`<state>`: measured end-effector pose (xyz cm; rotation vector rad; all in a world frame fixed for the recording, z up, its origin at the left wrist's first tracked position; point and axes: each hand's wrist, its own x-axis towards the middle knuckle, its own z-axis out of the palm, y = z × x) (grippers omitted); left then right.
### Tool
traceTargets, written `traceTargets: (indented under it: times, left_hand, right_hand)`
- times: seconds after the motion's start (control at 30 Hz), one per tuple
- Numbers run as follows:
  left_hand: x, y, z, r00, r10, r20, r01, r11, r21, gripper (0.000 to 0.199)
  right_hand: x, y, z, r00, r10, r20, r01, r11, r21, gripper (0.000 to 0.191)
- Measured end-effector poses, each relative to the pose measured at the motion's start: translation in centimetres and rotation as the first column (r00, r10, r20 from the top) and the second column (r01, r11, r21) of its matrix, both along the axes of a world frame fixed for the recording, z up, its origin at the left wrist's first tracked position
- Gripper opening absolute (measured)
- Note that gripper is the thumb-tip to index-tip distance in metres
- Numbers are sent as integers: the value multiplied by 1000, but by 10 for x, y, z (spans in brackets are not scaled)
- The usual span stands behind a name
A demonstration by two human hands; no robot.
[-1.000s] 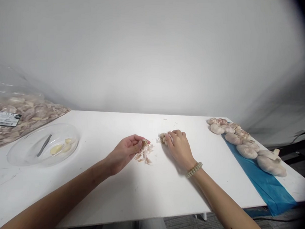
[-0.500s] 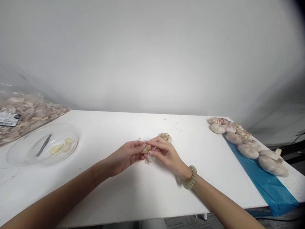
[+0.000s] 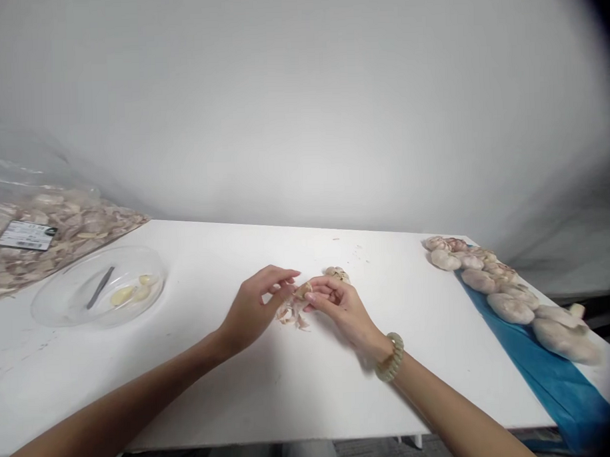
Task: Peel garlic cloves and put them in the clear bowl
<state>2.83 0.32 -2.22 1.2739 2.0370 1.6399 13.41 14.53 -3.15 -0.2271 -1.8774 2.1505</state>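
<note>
Between the thumb and fingers of my right hand is a garlic clove with tan skin on it. My left hand is just left of the clove, thumb and fingers apart, its fingertips close to the clove. Whether a fingertip touches it I cannot tell. Below the hands, peeled garlic skins lie on the white table. A partly broken garlic bulb sits right behind my right hand, which hides part of it.
At the left, a clear plastic plate holds a slim grey tool and a few peeled cloves. Behind it lies a labelled bag of garlic skins. Several garlic bulbs line a blue strip at the right.
My left hand has let go of the clove and opened, drawing slightly away. The clove is now in my right hand. The view has shifted slightly left.
</note>
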Motion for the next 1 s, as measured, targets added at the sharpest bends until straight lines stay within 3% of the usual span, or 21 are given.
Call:
traceTargets:
  times: [0.13, 0.5, 0.73, 1.0]
  left_hand:
    - [2, -2, -1, 988, -81, -132, 87, 995, 41, 19]
    - [6, -4, 4, 999, -49, 16, 48, 996, 79, 6]
    - [-2, -3, 2, 990, -51, 133, 63, 994, -87, 5]
    - [-4, -3, 6, 995, -90, 34, 95, 977, -193, 10]
  right_hand:
    - [1, -3, -1, 998, 2, 70, 0, 999, -33, 27]
    - [3, -9, -3, 995, 5, 101, -2, 1000, -23, 28]
    - [1, -5, -9, 998, 43, 47, -39, 996, -77, 21]
    - [3, -6, -6, 998, 69, 15, -66, 988, -140, 20]
